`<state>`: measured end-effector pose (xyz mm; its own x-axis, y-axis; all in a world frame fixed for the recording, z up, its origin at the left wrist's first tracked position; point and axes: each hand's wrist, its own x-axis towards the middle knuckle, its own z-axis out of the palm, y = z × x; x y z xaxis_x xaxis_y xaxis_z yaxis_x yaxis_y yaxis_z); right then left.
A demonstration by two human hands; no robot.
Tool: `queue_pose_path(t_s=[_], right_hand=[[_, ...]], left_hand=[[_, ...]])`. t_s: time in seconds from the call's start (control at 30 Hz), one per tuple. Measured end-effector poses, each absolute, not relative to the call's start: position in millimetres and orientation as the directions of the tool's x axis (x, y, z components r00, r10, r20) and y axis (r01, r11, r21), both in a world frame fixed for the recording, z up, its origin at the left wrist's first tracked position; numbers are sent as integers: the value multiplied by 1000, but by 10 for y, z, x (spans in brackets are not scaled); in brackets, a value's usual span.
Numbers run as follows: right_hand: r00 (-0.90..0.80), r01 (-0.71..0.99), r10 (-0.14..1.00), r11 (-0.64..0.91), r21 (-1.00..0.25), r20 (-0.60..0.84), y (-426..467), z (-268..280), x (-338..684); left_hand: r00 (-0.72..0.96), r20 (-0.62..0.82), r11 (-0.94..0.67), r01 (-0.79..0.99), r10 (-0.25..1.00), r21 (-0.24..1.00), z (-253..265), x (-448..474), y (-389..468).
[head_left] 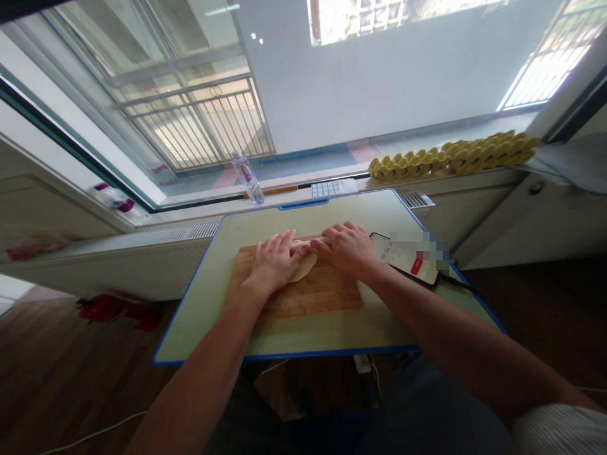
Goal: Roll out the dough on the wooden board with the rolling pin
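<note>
A wooden board (303,300) lies on the small table. On it rests a flat, pale round of dough (306,268), partly covered by my left hand (277,259). Across the dough's far edge runs a rolling pin (307,242), of which only a short pale stretch shows between my hands. My left hand lies over the pin's left part, thumb pointing inward. Over its right part my right hand (345,248) is curled, close to the other thumb. Both hands hide the pin's ends.
To the right of the board, a phone (403,258) with a cable lies on the blue-edged table (284,338). Along the windowsill are a clear bottle (248,178), a blue-and-white gridded sheet (326,188) and yellow bumpy trays (450,158). A radiator grille (184,231) runs behind.
</note>
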<state>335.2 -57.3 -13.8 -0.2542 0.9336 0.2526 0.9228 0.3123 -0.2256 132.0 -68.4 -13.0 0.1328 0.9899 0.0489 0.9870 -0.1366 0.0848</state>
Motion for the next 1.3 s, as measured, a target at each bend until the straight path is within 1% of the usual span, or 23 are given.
queue_pose_path(t_s=[0.4, 0.7, 0.87, 0.97, 1.17, 1.3], right_hand=[[-254, 920, 936, 312, -237, 245, -573, -124, 3348], [-269, 924, 940, 313, -218, 211, -580, -101, 3350], [-261, 930, 946, 299, -213, 190, -583, -94, 3344], [-257, 926, 945, 301, -228, 204, -583, -97, 3349], [-252, 921, 941, 305, -244, 225, -580, -103, 3359], [-252, 922, 940, 306, -237, 230, -573, -121, 3360]], left_hand=[[136, 122, -142, 989, 983, 43, -186, 1406, -1163], [197, 199, -196, 980, 960, -24, -291, 1456, -1489], [169, 133, -171, 985, 977, 3, -240, 1436, -1394], [146, 105, -149, 989, 984, 21, -195, 1410, -1263], [114, 46, -117, 989, 992, 85, -126, 1354, -881], [112, -31, -108, 987, 993, 117, -83, 1303, -616]])
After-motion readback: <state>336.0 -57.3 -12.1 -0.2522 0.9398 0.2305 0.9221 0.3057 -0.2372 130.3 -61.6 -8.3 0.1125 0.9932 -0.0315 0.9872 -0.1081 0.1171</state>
